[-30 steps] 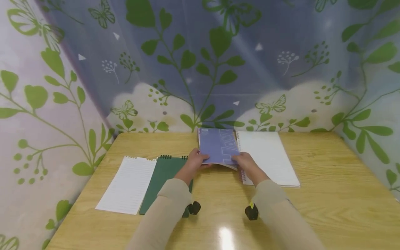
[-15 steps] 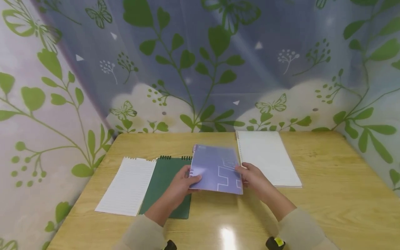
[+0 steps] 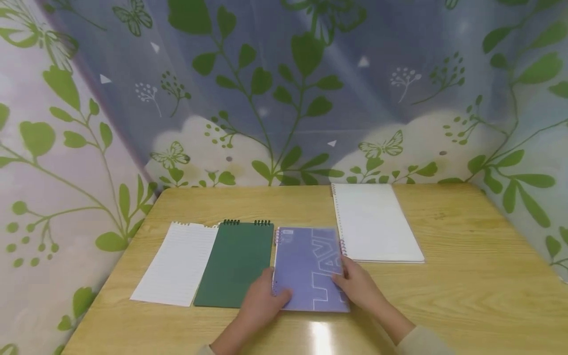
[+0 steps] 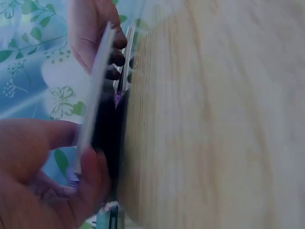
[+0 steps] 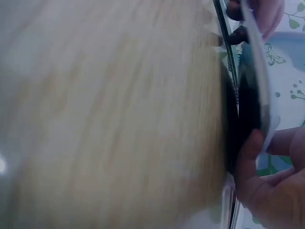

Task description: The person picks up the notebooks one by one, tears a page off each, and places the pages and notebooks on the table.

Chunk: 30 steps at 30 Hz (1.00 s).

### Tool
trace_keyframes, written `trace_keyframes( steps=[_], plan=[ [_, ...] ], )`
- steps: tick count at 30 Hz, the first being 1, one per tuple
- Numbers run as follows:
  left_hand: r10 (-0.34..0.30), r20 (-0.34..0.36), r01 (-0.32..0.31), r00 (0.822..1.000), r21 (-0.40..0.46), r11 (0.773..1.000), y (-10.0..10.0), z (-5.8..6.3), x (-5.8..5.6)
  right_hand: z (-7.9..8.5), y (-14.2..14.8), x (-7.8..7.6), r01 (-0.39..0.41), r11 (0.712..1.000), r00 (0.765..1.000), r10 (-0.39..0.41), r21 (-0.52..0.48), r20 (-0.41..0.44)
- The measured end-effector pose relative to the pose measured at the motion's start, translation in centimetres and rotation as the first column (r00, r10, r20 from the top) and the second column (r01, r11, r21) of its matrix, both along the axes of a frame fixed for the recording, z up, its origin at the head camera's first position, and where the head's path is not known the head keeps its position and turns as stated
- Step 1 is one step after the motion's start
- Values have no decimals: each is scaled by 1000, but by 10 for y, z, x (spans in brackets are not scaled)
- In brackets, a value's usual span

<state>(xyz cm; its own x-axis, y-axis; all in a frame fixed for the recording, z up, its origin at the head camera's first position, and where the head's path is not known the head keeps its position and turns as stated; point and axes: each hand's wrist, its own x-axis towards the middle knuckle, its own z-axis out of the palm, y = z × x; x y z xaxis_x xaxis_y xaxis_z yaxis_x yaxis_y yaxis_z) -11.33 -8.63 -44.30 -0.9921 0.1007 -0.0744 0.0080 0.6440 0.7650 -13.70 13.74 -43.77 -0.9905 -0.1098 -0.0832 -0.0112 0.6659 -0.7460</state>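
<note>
A purple spiral notebook (image 3: 301, 266) with white outlined lettering is between my two hands, close over the table. My left hand (image 3: 263, 298) grips its lower left corner, thumb on the cover and fingers underneath. On the right edge my right hand (image 3: 361, 285) pinches it the same way. Seen edge-on in the left wrist view, the notebook (image 4: 97, 90) stands apart from the wood, with a dark gap below it. The right wrist view shows fingers (image 5: 248, 157) curled under the notebook's edge (image 5: 259, 71).
Left of the purple notebook lies a green spiral notebook (image 3: 237, 266), beside a torn-out lined sheet (image 3: 175, 266). An open white spiral notebook (image 3: 377, 222) lies at the back right of the wooden table (image 3: 479, 276). A patterned curtain (image 3: 284, 98) hangs behind.
Both hands have brought the purple notebook from the back of the table toward the front and lowered it beside the green notebook. The other notebooks and the sheet have stayed put.
</note>
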Motion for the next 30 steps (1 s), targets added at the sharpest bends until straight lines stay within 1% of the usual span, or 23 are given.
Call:
trace_keyframes(
  steps=[1,2,3,6,8,10,13,15,19,20,21,22,23,24,25,26,27,28,29,30],
  plan=[
    [-7,-26,5,1000,-77,997,2,0,0,0,1,0,-4,999,1000,5,36,-23],
    [-9,-44,2,999,-152,988,4,0,0,-1,1,0,-6,998,999,8,67,-37],
    [-14,-65,-1,998,-225,974,5,1,0,0,2,-1,-9,996,999,14,94,-51],
    [-29,-95,-8,995,-372,928,8,3,-1,1,2,-2,-17,991,999,22,131,-36],
    [-39,-102,-9,994,-429,903,8,5,-2,2,2,-2,-27,988,999,31,154,-22],
    [-50,-107,-5,993,-463,886,8,6,-3,3,2,-2,-30,985,1000,30,171,5],
    [-64,-108,5,992,-476,879,10,7,-5,4,2,-3,-31,981,999,27,191,20],
    [-71,-110,9,991,-485,874,11,7,-5,4,3,-3,-31,983,999,27,179,28],
    [-85,-109,16,990,-522,853,9,10,-6,7,3,-4,-32,995,999,31,98,11],
    [-84,-108,15,991,-526,850,8,12,-7,9,3,-4,-25,997,1000,25,68,8],
    [-82,-108,14,991,-521,854,7,14,-7,12,2,-4,-22,999,1000,23,36,-7],
    [-84,-109,19,990,-495,869,5,17,-8,16,0,-5,-14,1000,1000,14,-7,-16],
    [-87,-103,32,991,-443,896,2,21,-8,21,-2,-5,-8,998,1000,7,-66,-15],
    [-94,-94,53,991,-369,928,0,26,-9,26,-4,-5,-3,991,1000,1,-130,-13],
    [-103,-85,76,991,-277,958,-3,31,-11,32,-8,-5,5,979,1000,-6,-205,-6],
    [-113,-73,99,991,-172,980,-6,38,-12,38,-13,-5,-6,958,1000,4,-288,-6],
    [-120,-56,117,991,-54,992,-8,44,-13,43,-18,-5,-32,931,999,30,-363,-12],
    [-128,-40,130,991,61,990,-11,51,-14,47,-24,-4,-64,902,998,65,-426,-13],
    [-127,-23,129,992,155,979,-14,58,-15,51,-31,-4,-111,874,993,117,-473,-17],
    [-118,-15,119,993,214,970,-16,65,-16,54,-38,-3,-168,855,984,172,-491,-37]
  ],
)
